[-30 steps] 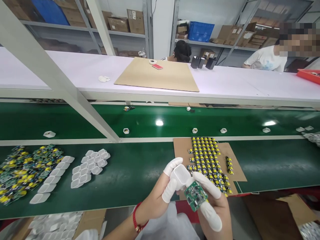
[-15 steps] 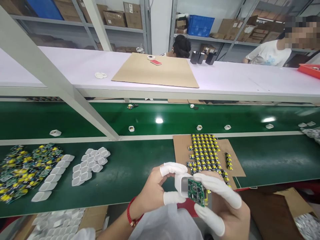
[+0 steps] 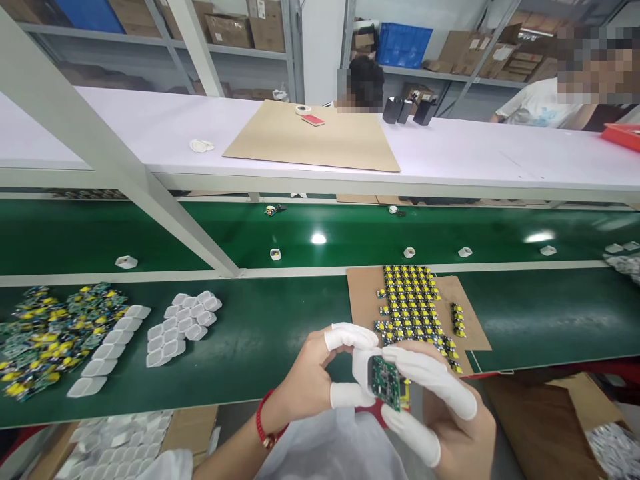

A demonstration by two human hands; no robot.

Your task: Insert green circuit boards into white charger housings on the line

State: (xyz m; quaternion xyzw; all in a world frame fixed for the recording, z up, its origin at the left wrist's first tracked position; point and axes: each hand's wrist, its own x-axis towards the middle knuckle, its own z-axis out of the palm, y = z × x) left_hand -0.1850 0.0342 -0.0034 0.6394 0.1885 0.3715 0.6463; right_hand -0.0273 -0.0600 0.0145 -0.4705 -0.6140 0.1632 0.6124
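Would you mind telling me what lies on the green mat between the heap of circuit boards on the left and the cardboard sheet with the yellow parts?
In the head view, white plastic shells lie between the heap of circuit boards and the cardboard sheet; then bare green mat.

Before me on the desk (image 3: 280, 347), cases (image 3: 183, 320) lie left, loose boards (image 3: 45, 333) further left, and a cardboard sheet (image 3: 363, 297) carrying board rows (image 3: 413, 307) right.

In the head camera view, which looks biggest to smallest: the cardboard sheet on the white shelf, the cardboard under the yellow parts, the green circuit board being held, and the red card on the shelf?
1. Cardboard sheet on the white shelf
2. Cardboard under the yellow parts
3. Green circuit board; it is close to the camera, so it looks larger than it is
4. Red card
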